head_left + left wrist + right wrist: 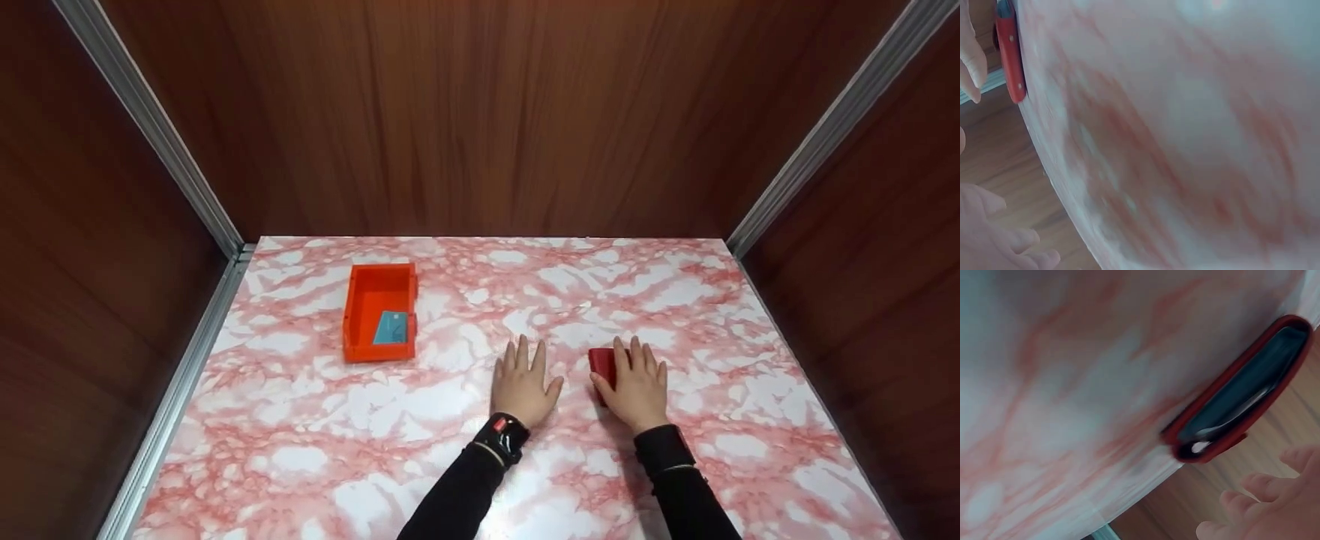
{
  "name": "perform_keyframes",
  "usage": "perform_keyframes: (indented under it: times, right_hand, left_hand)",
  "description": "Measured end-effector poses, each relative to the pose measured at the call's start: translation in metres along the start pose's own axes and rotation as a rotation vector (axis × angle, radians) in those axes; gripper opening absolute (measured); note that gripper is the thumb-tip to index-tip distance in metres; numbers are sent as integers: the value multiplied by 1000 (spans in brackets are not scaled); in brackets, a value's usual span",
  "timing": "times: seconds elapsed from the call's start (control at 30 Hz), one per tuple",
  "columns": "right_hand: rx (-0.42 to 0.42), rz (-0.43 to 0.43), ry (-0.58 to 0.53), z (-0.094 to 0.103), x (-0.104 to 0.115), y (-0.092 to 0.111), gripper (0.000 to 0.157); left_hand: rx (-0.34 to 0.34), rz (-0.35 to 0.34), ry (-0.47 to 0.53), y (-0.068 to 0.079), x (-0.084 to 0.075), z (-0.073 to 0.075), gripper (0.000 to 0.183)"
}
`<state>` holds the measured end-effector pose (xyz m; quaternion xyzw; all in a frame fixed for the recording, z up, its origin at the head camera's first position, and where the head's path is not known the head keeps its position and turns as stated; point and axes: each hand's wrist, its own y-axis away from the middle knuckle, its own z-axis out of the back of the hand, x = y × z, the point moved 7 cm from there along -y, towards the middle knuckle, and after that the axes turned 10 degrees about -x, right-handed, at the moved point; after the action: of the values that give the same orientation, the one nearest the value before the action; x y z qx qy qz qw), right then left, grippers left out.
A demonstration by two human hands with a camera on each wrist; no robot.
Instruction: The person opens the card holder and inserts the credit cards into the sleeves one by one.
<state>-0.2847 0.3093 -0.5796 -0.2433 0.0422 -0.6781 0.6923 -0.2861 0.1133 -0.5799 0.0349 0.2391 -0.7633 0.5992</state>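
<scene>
Taking twelve o'clock toward the brown back wall (487, 112): on the pink-and-white marbled table (300, 450), a red wallet (602, 361), partly covered by the right hand (637, 382) and showing out toward ten o'clock from it. Right fingers spread slightly, pointing near twelve, with a gap between fingertips and wallet in the right wrist view; cannot tell about thumb contact. Along the wallet's open edge, teal inside. At nine o'clock from there, the left hand (525, 382), empty, fingers spread and thumb out toward two, above the table. At ten o'clock from the left hand, well apart, an orange bin (379, 352), with a blue card (390, 327) inside toward five o'clock. Around both wrists, black bands (508, 435) below dark sleeves (454, 495).
</scene>
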Motion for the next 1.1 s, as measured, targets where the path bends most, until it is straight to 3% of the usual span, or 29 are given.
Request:
perform_keyframes:
  times: [0.4,0.73,1.1]
  right_hand:
    - [-32,-20,11,5,-17,2,76]
    - [-28,-37,11,7,-24,2,64]
    - [27,-113,39,6,-32,0,47]
  left_hand:
    - [-39,22,147,8,-33,-18,66]
    - [-91,-22,168,6,-45,-27,56]
    - [-43,-21,267,1,-63,-35,36]
